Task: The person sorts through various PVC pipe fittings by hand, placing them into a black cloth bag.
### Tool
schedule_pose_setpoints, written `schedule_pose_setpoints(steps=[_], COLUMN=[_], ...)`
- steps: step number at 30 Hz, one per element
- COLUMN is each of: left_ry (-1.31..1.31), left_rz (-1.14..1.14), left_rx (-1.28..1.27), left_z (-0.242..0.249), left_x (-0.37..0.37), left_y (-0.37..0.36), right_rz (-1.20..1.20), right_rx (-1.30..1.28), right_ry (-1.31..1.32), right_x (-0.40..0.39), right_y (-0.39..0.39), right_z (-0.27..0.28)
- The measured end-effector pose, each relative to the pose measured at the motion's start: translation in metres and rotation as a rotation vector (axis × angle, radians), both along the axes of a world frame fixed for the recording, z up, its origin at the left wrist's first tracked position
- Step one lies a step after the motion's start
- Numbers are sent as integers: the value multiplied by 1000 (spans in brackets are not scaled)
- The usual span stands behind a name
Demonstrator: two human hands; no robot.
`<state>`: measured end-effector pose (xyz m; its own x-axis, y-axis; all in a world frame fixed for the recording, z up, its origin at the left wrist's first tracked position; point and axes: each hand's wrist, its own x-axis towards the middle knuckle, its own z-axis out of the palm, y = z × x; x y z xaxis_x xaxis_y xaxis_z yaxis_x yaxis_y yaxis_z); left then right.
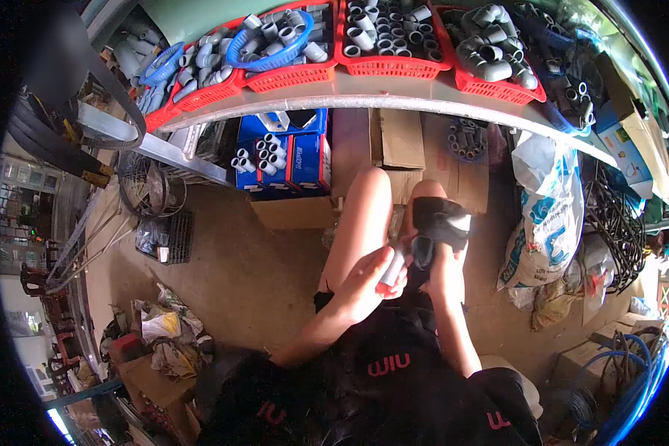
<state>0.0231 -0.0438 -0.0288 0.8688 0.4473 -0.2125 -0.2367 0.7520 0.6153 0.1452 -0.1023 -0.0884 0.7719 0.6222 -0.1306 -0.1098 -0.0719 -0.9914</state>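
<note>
My left hand (368,282) is closed round a short grey pipe fitting (393,269), held between thumb and fingers above my lap. Close on its right, my right hand (443,269) is wrapped round a black object (440,221) with a rounded dark part pointing down toward the fitting. The black object is partly blurred, so its kind is unclear. Both hands are over my bare knees, nearly touching each other.
Red baskets (394,67) of grey fittings line a shelf (424,93) ahead. Below it are blue boxes (305,160) with fittings and a cardboard box (401,137). A white sack (546,223) stands right, blue hose (647,386) lower right, a black crate (177,238) left.
</note>
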Motion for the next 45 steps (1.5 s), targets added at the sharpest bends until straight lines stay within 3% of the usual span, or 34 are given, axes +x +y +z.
schedule_pose_setpoints(steps=[1,2,3,6,8,11,15,18,19,20,22,24,25,28,29,31,32,33,34,36,39,41,44,45], left_ry=[-30,114,149,82,161,38,85,121,51,26,214,-129,-122,-60,-129,-24,-1,-171,-162,8,134,240,415,489], left_rz=[42,73,89,281,253,240,207,173,20,-7,-18,-67,-65,67,123,209,267,298,317,278,395,367,296,293], left_rx=[39,40,101,285,108,-100,-17,-31,-55,164,207,-104,-112,-117,-194,-252,-243,-111,-50,177,172,370,477,501], left_z=[5,3,-2,-3,-2,-11,-11,-12,-9,-5,3,-4,-2,-7,-7,-8,-14,-26,-19,-12,-7,-10,-3,2], left_x=[1,-2,-4,-3,-4,-2,-1,-4,-12,-11,-5,-1,-1,2,5,6,7,1,-1,-6,-3,2,7,10], left_y=[2,3,6,-1,-2,6,5,0,3,1,-1,-2,0,5,6,5,0,-7,-6,4,-9,-7,-1,-1], right_rz=[153,308,99,388,357,313,368,152,59,72,38,-82,-141,-25,30,147,282,319,354,355,277,224,-1,-178], right_rx=[124,247,265,327,363,339,166,293,282,270,268,225,208,359,241,421,390,391,393,340,272,238,379,215], right_ry=[195,389,270,-613,-628,-595,-664,-585,-632,-544,-512,-350,-285,-17,-205,-580,-716,-655,-593,-633,-664,-691,-514,-429], right_x=[0,2,-10,-12,-15,-18,-18,-22,-24,-24,-18,-3,0,6,7,-3,-6,-15,-21,-20,-23,-24,-22,-21], right_y=[-6,-11,2,12,15,20,19,20,16,11,8,12,11,-1,1,10,10,12,13,13,9,8,14,21], right_z=[20,48,63,69,65,62,77,74,78,81,69,66,63,69,63,62,75,73,68,56,49,52,36,30])
